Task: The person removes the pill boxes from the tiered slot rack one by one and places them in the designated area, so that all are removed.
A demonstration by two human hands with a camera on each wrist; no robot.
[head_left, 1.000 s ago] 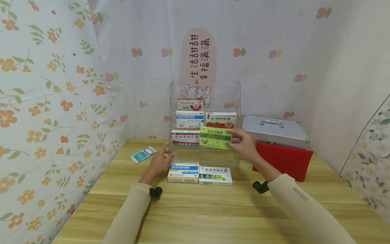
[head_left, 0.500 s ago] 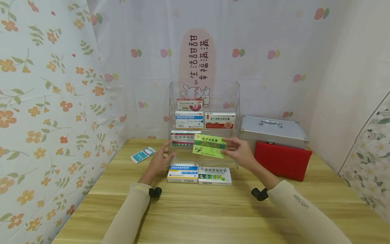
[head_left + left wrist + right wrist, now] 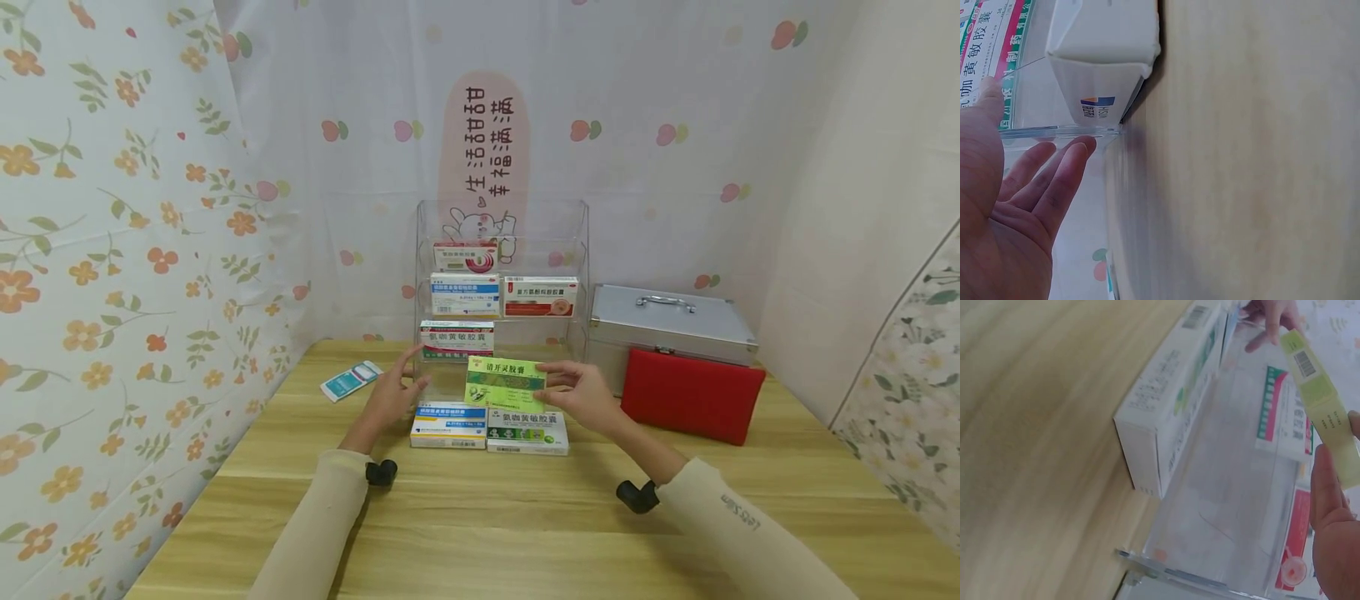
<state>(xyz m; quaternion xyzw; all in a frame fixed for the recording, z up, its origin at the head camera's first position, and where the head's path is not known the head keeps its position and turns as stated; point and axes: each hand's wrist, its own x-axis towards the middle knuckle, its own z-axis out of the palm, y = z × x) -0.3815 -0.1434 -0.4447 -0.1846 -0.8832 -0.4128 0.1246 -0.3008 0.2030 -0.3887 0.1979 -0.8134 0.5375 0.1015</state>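
Observation:
My right hand point(image 3: 581, 395) pinches the right end of a yellow-green medicine box point(image 3: 501, 382), its printed face toward me. In the head view the box overlaps the rack's lower front, just above two boxes in front. In the right wrist view its narrow barcode side point(image 3: 1319, 394) shows, fingers along one face. My left hand point(image 3: 387, 402) holds the left side of the clear display rack point(image 3: 577, 250), thumb in front of the side panel, other fingers outside it. Near that thumb stands a red, white and green medicine box point(image 3: 457, 340) on a rack tier.
A blue-and-white box point(image 3: 448, 426) and a white-green box point(image 3: 527, 431) lie before the rack. Higher tiers hold a blue box point(image 3: 465, 294), an orange-red box point(image 3: 542, 297) and a red-white box point(image 3: 465, 257). A silver case point(image 3: 675, 321), red pouch point(image 3: 690, 396) and teal packet point(image 3: 351, 381) flank the rack.
My right hand has brought the yellow-green box down and slightly left, away from the tier beside the red, white and green box. My left hand has stayed at the rack's side.

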